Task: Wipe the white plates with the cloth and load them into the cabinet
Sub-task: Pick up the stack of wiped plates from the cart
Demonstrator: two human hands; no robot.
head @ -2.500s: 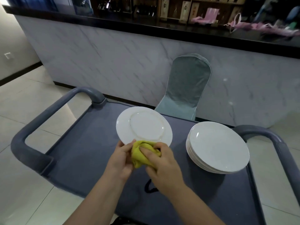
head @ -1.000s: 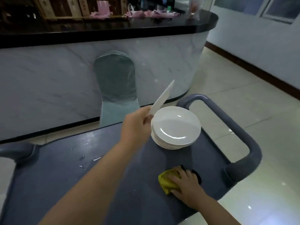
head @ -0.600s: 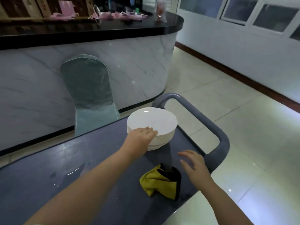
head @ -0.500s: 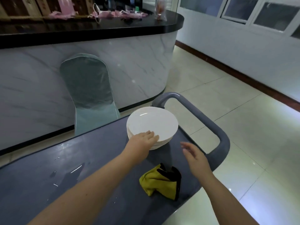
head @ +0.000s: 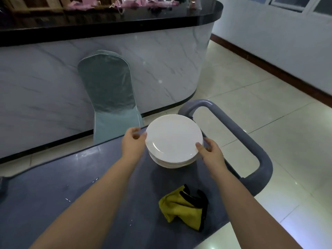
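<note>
- A chair (head: 107, 94) in a pale green cover stands behind the grey cart (head: 53, 198), with its back to a marble-fronted bar (head: 161, 54).
- The left hand (head: 133, 143) is at the left rim of the stack of white plates (head: 173, 139). Its fingers (head: 137, 131) are curled in close together and the thumb tip touches the rim. How far the fingers reach under the stack cannot be told.
- The stack sits at the far right end of the cart top, between the two hands, with a dark shadow on the cart just in front of it.
- The right hand (head: 211, 152) grips the right rim. The thumb lies on the top plate's edge and the fingers (head: 209, 141) curl round the outside, pinching the stack.
- The yellow cloth (head: 179, 207), edged in black, lies crumpled on the cart near its front edge. It is apart from the plates and no hand touches it.
- The cart's grey handle (head: 251, 141) loops out past the plates on the right.
</note>
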